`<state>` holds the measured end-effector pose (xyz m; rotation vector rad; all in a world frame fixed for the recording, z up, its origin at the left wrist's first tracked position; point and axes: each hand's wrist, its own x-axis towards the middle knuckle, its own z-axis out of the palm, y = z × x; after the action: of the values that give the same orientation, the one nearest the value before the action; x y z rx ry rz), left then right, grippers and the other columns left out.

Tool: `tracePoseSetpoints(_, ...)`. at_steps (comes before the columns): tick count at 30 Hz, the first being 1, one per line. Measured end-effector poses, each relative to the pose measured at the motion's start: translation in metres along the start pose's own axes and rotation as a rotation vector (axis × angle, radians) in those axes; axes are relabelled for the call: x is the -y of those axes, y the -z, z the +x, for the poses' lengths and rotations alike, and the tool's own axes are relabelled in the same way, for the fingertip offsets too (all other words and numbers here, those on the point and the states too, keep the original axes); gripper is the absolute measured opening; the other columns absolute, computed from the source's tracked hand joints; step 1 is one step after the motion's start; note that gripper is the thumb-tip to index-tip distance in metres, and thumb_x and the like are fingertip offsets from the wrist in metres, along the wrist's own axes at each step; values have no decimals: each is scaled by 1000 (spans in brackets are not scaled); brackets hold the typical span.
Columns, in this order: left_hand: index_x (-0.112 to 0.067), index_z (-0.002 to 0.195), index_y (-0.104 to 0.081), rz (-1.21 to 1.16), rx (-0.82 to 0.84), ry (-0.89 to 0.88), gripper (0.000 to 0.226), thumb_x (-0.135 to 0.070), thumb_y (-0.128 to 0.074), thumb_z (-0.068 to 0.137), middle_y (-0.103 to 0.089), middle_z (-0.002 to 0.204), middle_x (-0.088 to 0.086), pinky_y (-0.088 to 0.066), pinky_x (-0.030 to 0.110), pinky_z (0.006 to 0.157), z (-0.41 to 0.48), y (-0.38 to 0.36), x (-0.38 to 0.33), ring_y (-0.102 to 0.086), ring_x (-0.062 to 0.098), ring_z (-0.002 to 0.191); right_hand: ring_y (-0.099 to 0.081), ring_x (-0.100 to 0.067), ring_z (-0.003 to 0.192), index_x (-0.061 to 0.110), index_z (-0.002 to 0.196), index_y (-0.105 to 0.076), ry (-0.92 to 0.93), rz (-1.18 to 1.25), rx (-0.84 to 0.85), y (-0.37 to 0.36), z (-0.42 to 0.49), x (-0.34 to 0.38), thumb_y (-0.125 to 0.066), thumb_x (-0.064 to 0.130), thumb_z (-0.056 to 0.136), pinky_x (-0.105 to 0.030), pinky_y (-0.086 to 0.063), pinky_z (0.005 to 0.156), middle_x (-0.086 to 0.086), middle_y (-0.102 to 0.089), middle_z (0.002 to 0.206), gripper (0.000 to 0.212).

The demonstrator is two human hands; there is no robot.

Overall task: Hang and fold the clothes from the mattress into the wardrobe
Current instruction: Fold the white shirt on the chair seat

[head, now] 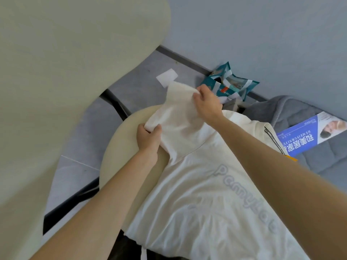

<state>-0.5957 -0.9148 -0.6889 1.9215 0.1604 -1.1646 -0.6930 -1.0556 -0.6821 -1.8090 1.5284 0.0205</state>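
Note:
A white T-shirt point(202, 194) with pale grey lettering lies spread over a cream round surface point(120, 139). One sleeve point(178, 117) is lifted off the surface. My left hand point(148, 137) grips the sleeve's near corner, thumb on top. My right hand point(206, 104) pinches the sleeve's far edge, fingers curled over the cloth. A second white garment with a black stripe trim point(268, 136) lies under the shirt at the right. The grey quilted mattress point(293, 111) is at the right edge.
A large cream rounded panel point(65, 72) fills the upper left. A teal patterned bag point(231, 83) stands by the blue wall. A blue printed label point(308, 134) lies on the mattress. A white paper point(167, 77) lies on the grey floor. Black frame bars point(116, 104) run below the round surface.

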Motion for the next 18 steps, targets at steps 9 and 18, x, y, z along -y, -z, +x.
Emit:
tracePoseSetpoints(9,-10,74,-53,226,108,-591,16,-14,-60,88,-52,66,-1,-35,19,54,-46,2,-8,-44,8,57,-56,-18,76,18,66,-45,103,384,-92,57,-4,-14,-53,-10,75,-35,-49,75,-6,-59,77,31)
tracePoseSetpoints(18,-22,72,-50,1029,933,-959,28,-41,-70,72,-64,92,-2,-44,35,86,-98,-38,58,-56,19,103,-60,-20,81,21,62,-52,-239,191,-301,93,-118,-157,-45,-14,72,-30,-47,74,-4,-68,81,37)
